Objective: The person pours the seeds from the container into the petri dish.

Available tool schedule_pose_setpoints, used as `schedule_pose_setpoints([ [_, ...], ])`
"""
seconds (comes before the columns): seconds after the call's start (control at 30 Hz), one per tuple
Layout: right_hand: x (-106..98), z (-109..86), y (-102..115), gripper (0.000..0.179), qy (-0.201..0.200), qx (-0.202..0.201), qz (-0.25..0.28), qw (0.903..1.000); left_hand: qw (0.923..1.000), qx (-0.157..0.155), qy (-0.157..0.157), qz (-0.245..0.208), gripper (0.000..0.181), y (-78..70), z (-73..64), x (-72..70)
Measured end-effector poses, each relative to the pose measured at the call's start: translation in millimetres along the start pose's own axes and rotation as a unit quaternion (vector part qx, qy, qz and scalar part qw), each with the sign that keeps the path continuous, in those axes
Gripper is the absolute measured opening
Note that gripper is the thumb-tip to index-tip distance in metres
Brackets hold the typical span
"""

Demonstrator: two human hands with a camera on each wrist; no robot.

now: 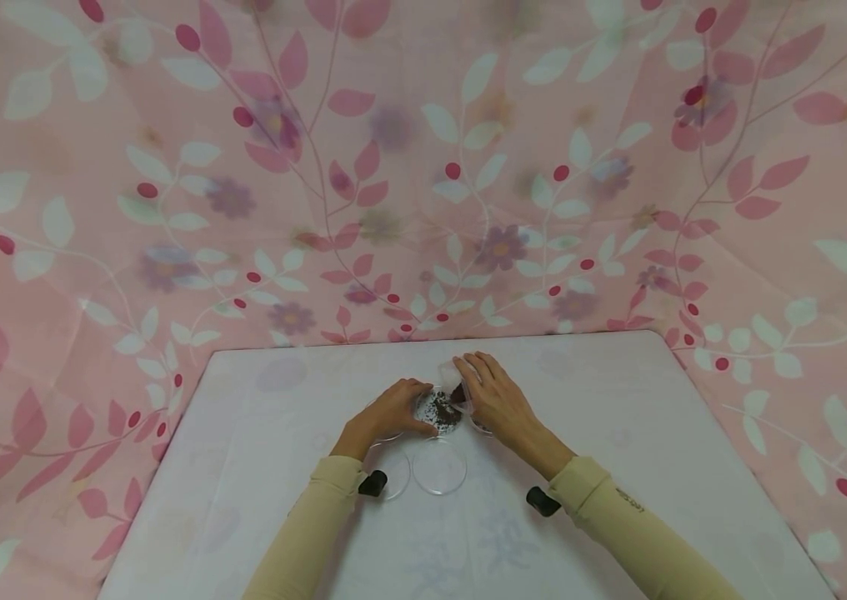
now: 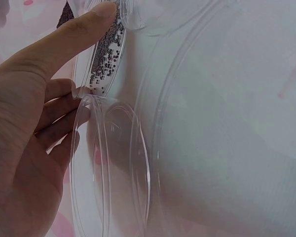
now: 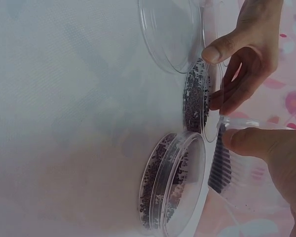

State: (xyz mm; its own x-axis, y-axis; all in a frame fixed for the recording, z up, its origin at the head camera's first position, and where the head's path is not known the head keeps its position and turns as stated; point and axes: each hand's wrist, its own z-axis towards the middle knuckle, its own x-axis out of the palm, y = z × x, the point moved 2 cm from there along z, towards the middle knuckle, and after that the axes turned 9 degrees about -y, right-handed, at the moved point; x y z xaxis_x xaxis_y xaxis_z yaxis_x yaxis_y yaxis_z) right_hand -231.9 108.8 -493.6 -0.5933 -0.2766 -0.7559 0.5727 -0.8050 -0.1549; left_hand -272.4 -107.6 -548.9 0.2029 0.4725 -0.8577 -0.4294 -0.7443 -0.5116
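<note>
Granule dish (image 1: 439,414), clear, round and strewn with dark grains, lies on the worktop (image 1: 618,433) between the fingers of the two hands. The left hand (image 1: 392,408) grasps it by the rim, its thumb (image 3: 221,48) on the near side and its fingers (image 3: 237,96) on the far side. The right hand (image 1: 502,402) grips a clear ribbed container (image 3: 244,182) with more dark grains inside; the container is tilted between the right fingers, one end close by the granule dish. Below the right fingers, and partly hidden by them in the head view, sits a second grain dish (image 3: 159,195), just beside the first. On the near side of the left thumb lies a clear dish (image 1: 439,467), with another dish (image 1: 395,477) next to it, closer to the left wrist. The rim of a further dish (image 1: 391,437) shows beneath the left hand. Behind the fingers of both hands, pale sleeves (image 1: 318,508) cover the forearms, and beyond the fingertips a pink floral cloth (image 1: 408,208) hangs past the worktop's far edge.
</note>
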Motion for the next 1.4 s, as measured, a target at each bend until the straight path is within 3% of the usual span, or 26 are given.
schedule_pose_setpoints([
  [0.27,-4.3,-2.0,-3.9,0.096,0.055,0.084,0.062,0.993,1.0,0.002,-0.002,-0.003,0.091,0.1,-0.2,0.2],
  [0.57,-8.7,-3.5,-7.0,0.098,0.046,0.118,0.102,0.9867,0.9999,0.009,-0.006,-0.003,0.089,0.5,-0.6,-0.2],
  [0.73,-11.1,-9.4,-11.2,0.101,0.022,0.151,0.128,0.9799,0.9999,0.01,-0.003,0.002,0.091,0.0,-0.4,0.3],
  [0.97,-14.4,-18.1,-20.0,0.102,0.009,0.215,0.177,0.9605,1.0,0.007,-0.004,0.003,0.09,0.4,-2.2,0.7],
  [1.4,-17.2,-34.2,-37.1,0.099,-0.006,0.329,0.241,0.9131,0.9999,-0.002,-0.003,-0.012,0.089,-3.3,-3.2,-1.5],
])
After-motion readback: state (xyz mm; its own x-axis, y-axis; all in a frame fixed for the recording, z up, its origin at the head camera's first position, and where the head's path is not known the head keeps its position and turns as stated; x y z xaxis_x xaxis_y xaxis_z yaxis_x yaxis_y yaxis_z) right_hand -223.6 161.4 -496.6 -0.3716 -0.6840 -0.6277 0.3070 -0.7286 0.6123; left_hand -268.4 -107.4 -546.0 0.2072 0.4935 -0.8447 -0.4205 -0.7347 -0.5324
